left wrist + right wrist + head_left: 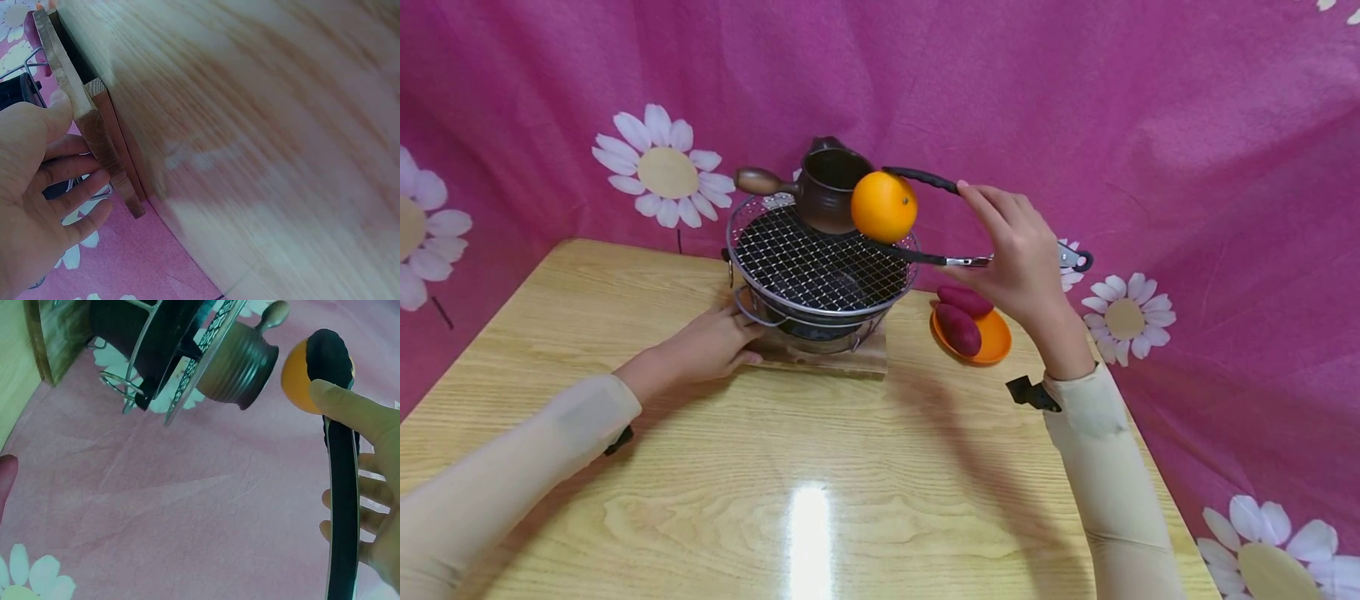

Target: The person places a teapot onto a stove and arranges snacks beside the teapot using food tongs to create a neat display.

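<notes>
My right hand (1018,250) holds a pair of black-and-metal tongs (917,254), raised above the table's right side. Between the tong arms sits an orange (883,207), just right of a brown clay pot (822,208) with a wooden side handle. That pot stands at the back of a round wire-mesh grill (820,275). Under the grill lies a wooden board (868,358). My left hand (711,342) rests at the board's left end; in the left wrist view its fingertips touch the board's edge, the fingers spread and only slightly bent.
To the right of the grill, a small orange plate (997,337) bears two purple sweet potatoes (958,327). Wire loop handles (752,310) stick out from the grill's sides. A pink cloth (1000,100) with white flowers hangs behind the wooden table (737,500).
</notes>
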Motion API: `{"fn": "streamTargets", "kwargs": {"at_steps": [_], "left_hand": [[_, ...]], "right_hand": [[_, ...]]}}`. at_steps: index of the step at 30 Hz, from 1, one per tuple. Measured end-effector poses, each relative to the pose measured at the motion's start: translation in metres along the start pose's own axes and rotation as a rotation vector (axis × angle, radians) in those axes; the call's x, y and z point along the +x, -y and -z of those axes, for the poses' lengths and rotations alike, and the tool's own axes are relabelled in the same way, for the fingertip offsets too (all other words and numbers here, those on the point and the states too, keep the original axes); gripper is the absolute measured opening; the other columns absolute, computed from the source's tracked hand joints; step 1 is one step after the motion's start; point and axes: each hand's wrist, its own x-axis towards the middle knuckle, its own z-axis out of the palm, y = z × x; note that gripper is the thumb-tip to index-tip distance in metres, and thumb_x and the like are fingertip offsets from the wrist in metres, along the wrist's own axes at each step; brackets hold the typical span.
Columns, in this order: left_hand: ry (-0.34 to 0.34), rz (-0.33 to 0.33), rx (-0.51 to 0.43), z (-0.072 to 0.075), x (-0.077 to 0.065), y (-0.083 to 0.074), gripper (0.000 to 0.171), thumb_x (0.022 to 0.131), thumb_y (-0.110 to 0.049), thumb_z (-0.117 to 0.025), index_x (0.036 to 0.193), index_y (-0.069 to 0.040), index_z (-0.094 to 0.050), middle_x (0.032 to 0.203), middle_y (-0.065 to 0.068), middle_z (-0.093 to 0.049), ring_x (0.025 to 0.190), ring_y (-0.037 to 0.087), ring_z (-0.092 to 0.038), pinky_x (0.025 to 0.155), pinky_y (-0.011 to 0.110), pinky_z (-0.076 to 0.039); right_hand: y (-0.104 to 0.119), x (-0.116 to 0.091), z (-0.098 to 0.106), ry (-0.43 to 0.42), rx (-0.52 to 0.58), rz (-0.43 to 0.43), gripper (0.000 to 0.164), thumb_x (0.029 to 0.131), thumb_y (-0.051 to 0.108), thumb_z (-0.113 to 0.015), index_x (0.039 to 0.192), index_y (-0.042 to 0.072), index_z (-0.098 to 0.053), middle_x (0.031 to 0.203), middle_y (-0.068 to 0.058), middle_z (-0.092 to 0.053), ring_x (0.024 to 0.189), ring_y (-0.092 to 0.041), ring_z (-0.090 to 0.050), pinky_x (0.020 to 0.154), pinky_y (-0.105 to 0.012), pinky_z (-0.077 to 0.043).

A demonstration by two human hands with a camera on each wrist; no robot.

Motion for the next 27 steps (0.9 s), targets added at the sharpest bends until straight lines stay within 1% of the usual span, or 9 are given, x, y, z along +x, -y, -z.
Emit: {"fn": "streamTargets", "kwargs": {"at_steps": [5, 10, 14, 19, 22, 27], "left_hand": [[0.0, -0.002, 0.002, 0.0, 0.0, 0.0, 0.037, 0.093, -0.028, -0.073, 0.116, 0.0, -0.067, 0.122, 0.024, -0.069, 0.12, 0.043, -0.062, 0.109, 0.058, -0.044], [-0.01, -0.005, 0.001, 0.001, 0.0, -0.001, 0.036, 0.092, -0.028, -0.074, 0.114, 0.0, -0.067, 0.122, 0.024, -0.069, 0.121, 0.044, -0.061, 0.11, 0.058, -0.043], [-0.015, -0.005, 0.002, 0.0, 0.0, -0.001, 0.035, 0.092, -0.028, -0.074, 0.113, 0.0, -0.067, 0.121, 0.024, -0.069, 0.12, 0.044, -0.061, 0.11, 0.058, -0.043], [-0.015, -0.005, 0.002, 0.001, 0.0, -0.001, 0.034, 0.092, -0.028, -0.074, 0.112, -0.001, -0.068, 0.119, 0.023, -0.07, 0.12, 0.044, -0.061, 0.11, 0.057, -0.043], [-0.015, -0.005, 0.004, 0.002, 0.0, -0.001, 0.034, 0.092, -0.028, -0.074, 0.111, -0.001, -0.067, 0.118, 0.023, -0.07, 0.12, 0.044, -0.061, 0.109, 0.058, -0.044], [-0.019, -0.008, 0.002, 0.002, 0.0, -0.002, 0.033, 0.092, -0.027, -0.074, 0.11, -0.001, -0.066, 0.116, 0.023, -0.07, 0.118, 0.044, -0.062, 0.106, 0.057, -0.046]], "right_hand": [[0.005, 0.007, -0.002, -0.016, 0.018, 0.02, 0.089, 0.068, 0.028, -0.096, 0.144, 0.006, -0.056, 0.131, -0.019, -0.064, 0.117, -0.037, -0.059, 0.099, -0.05, -0.052], [0.01, 0.014, -0.005, -0.009, 0.015, 0.03, 0.091, 0.068, 0.034, -0.096, 0.144, 0.005, -0.055, 0.131, -0.019, -0.063, 0.116, -0.037, -0.059, 0.096, -0.051, -0.054], [0.014, 0.019, -0.009, 0.011, 0.006, 0.041, 0.093, 0.067, 0.036, -0.097, 0.144, 0.004, -0.054, 0.131, -0.019, -0.062, 0.115, -0.037, -0.059, 0.092, -0.052, -0.056], [0.021, 0.025, -0.015, 0.065, -0.001, 0.043, 0.094, 0.07, 0.038, -0.095, 0.146, 0.005, -0.051, 0.133, -0.019, -0.061, 0.115, -0.036, -0.059, 0.085, -0.052, -0.059], [0.024, 0.029, -0.019, 0.087, -0.004, 0.045, 0.093, 0.071, 0.04, -0.093, 0.147, 0.005, -0.05, 0.134, -0.019, -0.06, 0.116, -0.035, -0.058, 0.084, -0.052, -0.059], [0.028, 0.033, -0.027, 0.093, -0.004, 0.058, 0.092, 0.073, 0.041, -0.092, 0.146, 0.004, -0.049, 0.132, -0.02, -0.059, 0.114, -0.035, -0.059, 0.084, -0.052, -0.059]]}}
